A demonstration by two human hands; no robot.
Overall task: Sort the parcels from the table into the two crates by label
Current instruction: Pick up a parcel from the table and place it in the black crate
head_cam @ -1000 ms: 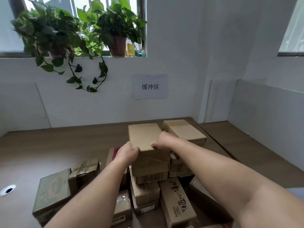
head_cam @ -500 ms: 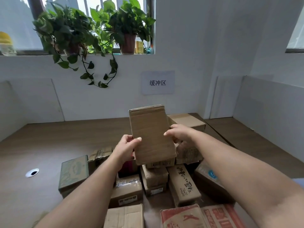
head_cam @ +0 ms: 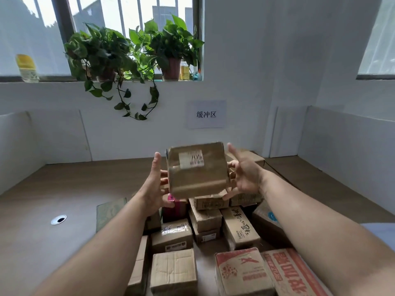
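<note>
Item: brown taped parcel [head_cam: 197, 169], raised above the heap, its broad face turned to the camera, a white printed label [head_cam: 190, 159] on the upper part of that face, print too blurred to read. Left hand [head_cam: 155, 184]: at the parcel's left edge, palm inward, fingers straight and spread, fingertips touching the edge; grip wide. Right hand [head_cam: 242, 174]: at the parcel's right edge, fingers splayed, thumb under the lower right corner; grip wide, whether the palm bears on the box cannot be told. Beneath: heap of parcels [head_cam: 205, 223] on the wooden tabletop [head_cam: 64, 189], among them a long carton with black brush lettering [head_cam: 239, 229], a plain brown box [head_cam: 173, 270] nearest the camera, a red-printed carton [head_cam: 241, 272] to its right, a green flat box [head_cam: 110, 211] at the heap's left side, partly behind the left forearm. Round cable hole [head_cam: 58, 219] in the tabletop, well left of the heap. Wall behind: white paper sign [head_cam: 206, 114] with three black characters. Windowsill: two potted trailing plants [head_cam: 132, 54]
</note>
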